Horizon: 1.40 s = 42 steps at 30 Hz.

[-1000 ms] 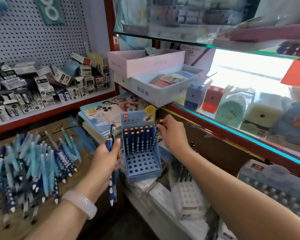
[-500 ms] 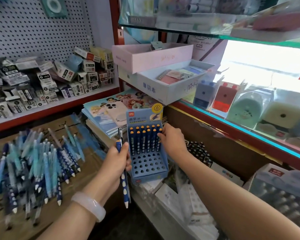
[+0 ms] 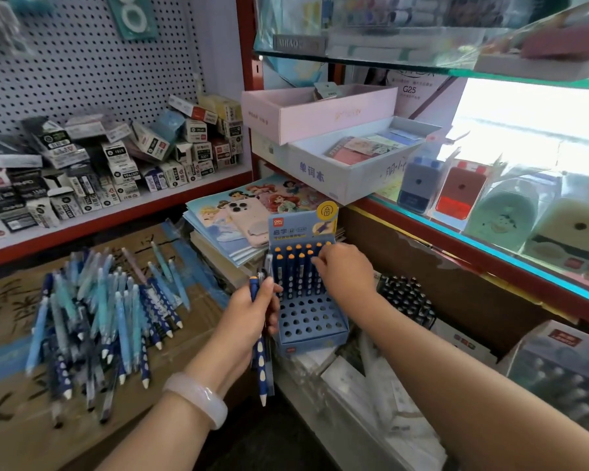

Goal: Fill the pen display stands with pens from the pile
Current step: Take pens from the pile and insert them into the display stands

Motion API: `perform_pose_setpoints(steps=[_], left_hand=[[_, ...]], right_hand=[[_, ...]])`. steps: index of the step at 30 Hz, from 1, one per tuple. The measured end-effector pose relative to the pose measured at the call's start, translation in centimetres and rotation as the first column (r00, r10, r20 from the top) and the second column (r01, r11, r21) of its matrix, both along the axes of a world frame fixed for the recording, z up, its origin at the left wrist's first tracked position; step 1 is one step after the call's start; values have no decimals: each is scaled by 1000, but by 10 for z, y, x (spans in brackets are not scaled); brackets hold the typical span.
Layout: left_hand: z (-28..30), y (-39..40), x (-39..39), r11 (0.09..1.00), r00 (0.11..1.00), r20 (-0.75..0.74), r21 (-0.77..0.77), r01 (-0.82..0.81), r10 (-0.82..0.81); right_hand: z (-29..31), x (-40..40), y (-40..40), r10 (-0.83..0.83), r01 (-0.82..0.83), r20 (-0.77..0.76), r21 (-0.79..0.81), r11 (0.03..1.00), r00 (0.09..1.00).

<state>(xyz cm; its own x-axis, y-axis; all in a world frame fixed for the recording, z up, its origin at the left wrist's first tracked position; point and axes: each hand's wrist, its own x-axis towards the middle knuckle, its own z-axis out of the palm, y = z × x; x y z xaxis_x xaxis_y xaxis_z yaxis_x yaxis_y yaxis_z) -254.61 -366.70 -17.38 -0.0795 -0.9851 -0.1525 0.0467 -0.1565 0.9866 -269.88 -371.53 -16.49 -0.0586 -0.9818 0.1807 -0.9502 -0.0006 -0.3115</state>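
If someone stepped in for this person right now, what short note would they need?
Left hand: grips a few dark blue pens with white tips, tips down.
Right hand: fingers at the orange-capped pens standing in the back rows of the blue cardboard display stand.
Done: back rows filled.
Left: the front holes are empty; the pile of blue pens on the cardboard at left is still large.

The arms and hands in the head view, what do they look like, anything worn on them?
Both forearms are bare, with no sleeves in view. The left wrist wears a smooth, pale, translucent bangle, rounded and thick. The left hand and right hand show no gloves or watch; no rings can be made out. Nails look short and unpainted, though they are small in frame.
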Motion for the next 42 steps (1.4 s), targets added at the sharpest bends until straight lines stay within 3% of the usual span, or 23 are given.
perform_pose_setpoints(steps=[2,4,6,9,14,17,21,23,27,35,42], left_hand=[[1,2,-3,1000,1000,26,-12,6,-5],[5,7,-8,999,999,22,-25,26,-26],[8,11,-15,997,998,24,-49,57,-56],[13,22,-26,997,999,-5,-59,42,-43],[14,40,-33,997,997,-14,5,-79,79],[17,52,-40,994,993,-50,39,-101,103],[19,64,-57,998,996,58,11,-62,61],[22,69,-66,998,996,74,33,-45,43],[26,78,-77,994,999,50,110,-12,7],[25,87,-57,994,985,130,-5,114,-112],[14,83,-49,983,971,164,-19,182,-176]], right_hand=[[12,8,7,124,-138,269,35,990,955],[19,12,19,152,-229,579,62,972,801],[20,12,28,109,-250,754,74,966,647],[25,1,42,81,-229,837,54,972,541],[55,-38,75,105,-59,857,-87,994,504],[70,-71,94,116,16,827,-150,989,550],[66,-106,123,74,57,641,-181,982,764],[57,-114,137,41,78,580,-179,981,814],[30,-110,146,-33,111,499,-127,986,866],[-10,-89,138,-75,140,516,-87,986,853],[-32,-84,124,-118,125,378,5,992,918]])
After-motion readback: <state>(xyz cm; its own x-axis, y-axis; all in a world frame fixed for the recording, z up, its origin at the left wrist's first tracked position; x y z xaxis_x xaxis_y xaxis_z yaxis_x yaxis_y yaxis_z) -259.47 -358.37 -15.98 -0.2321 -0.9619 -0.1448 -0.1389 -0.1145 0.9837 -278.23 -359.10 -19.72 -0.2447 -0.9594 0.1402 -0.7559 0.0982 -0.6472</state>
